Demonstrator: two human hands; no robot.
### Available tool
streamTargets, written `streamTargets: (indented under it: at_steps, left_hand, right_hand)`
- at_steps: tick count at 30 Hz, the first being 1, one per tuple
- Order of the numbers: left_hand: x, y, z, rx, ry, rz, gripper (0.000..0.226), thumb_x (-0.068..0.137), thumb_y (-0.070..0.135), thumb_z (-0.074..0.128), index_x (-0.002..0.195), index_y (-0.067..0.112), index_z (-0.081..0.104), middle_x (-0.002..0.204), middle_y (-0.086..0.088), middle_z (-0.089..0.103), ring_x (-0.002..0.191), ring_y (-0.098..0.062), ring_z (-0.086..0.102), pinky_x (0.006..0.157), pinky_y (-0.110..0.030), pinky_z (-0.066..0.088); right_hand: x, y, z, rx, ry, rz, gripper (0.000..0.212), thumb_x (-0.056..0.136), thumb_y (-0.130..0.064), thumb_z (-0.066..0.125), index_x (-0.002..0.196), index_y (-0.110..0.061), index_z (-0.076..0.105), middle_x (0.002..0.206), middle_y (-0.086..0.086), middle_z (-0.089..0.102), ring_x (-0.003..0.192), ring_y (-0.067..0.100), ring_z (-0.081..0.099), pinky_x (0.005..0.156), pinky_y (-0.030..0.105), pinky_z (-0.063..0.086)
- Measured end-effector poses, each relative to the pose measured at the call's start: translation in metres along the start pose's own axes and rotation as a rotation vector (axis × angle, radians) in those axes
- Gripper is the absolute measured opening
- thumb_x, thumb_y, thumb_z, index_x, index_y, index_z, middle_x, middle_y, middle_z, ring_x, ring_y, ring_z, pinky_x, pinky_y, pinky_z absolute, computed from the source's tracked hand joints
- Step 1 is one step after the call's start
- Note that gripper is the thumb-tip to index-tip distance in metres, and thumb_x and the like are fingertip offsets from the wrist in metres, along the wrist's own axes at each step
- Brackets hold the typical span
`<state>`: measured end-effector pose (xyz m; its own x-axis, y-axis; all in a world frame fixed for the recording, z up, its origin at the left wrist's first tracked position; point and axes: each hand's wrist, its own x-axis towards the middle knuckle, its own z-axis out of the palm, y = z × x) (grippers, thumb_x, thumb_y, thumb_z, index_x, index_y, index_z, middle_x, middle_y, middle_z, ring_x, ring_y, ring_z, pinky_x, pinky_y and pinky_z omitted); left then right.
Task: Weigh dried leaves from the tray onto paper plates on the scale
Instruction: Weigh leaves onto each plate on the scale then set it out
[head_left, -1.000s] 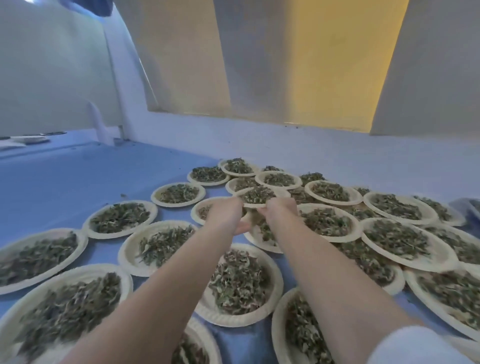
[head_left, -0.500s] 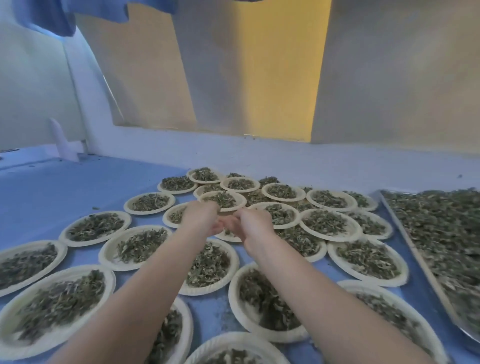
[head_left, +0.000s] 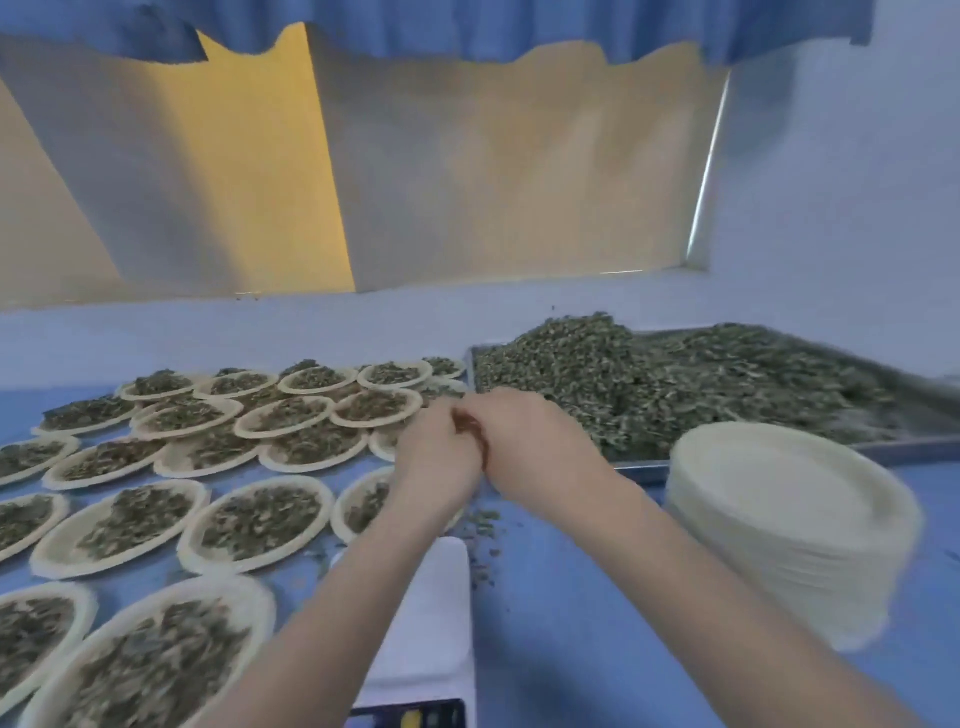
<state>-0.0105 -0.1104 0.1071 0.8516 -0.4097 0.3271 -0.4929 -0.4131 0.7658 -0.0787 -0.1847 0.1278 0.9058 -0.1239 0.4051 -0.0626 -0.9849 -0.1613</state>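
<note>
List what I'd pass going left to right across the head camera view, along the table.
Filled plates of dried leaves → left hand → right hand → stack of empty paper plates. The metal tray heaped with leaves lies behind, spanning the right side. The scale sits nearer, under the forearms.

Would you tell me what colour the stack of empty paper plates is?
Off-white, a pale cream; the stack of empty paper plates shows in the head view.
</note>
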Motion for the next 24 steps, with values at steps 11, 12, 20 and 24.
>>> streamTargets:
  at_steps: [11, 12, 20, 24]
  left_hand:
    - [-0.016, 0.092, 0.173, 0.043, -0.249, 0.121, 0.014, 0.089, 0.014, 0.048, 0.101, 0.017, 0.054, 0.093, 0.001, 0.057, 0.074, -0.014, 0.046, 0.058, -0.030, 0.033]
    - [-0.015, 0.092, 0.177, 0.096, -0.254, 0.098, 0.020, 0.088, 0.012, 0.049, 0.107, 0.015, 0.054, 0.101, -0.003, 0.059, 0.080, -0.018, 0.046, 0.060, -0.031, 0.032]
    - [0.009, 0.094, 0.173, 0.326, -0.312, 0.110, 0.022, 0.083, 0.001, 0.050, 0.094, 0.007, 0.067, 0.091, -0.011, 0.065, 0.083, -0.026, 0.059, 0.064, -0.029, 0.044]
    - [0.012, 0.101, 0.174, 0.400, -0.263, 0.203, 0.015, 0.085, -0.001, 0.049, 0.089, 0.003, 0.063, 0.082, -0.010, 0.062, 0.075, -0.025, 0.057, 0.059, -0.030, 0.042]
  right_hand:
    - [-0.087, 0.170, -0.053, -0.262, -0.039, 0.398, 0.031, 0.091, -0.018, 0.049, 0.120, -0.015, 0.058, 0.121, 0.007, 0.057, 0.114, 0.027, 0.051, 0.088, 0.036, 0.045]
    - [-0.089, 0.181, -0.054, -0.291, -0.055, 0.433, 0.028, 0.092, -0.018, 0.049, 0.117, -0.011, 0.058, 0.120, 0.007, 0.056, 0.115, 0.027, 0.049, 0.089, 0.037, 0.043]
    - [-0.077, 0.230, -0.061, -0.166, -0.130, 0.575, 0.017, 0.090, -0.011, 0.058, 0.101, -0.003, 0.068, 0.102, 0.010, 0.066, 0.092, 0.026, 0.063, 0.078, 0.035, 0.052]
    - [-0.070, 0.240, -0.070, -0.083, -0.102, 0.575, 0.021, 0.090, -0.010, 0.060, 0.106, -0.001, 0.070, 0.108, 0.016, 0.069, 0.097, 0.027, 0.067, 0.085, 0.039, 0.055]
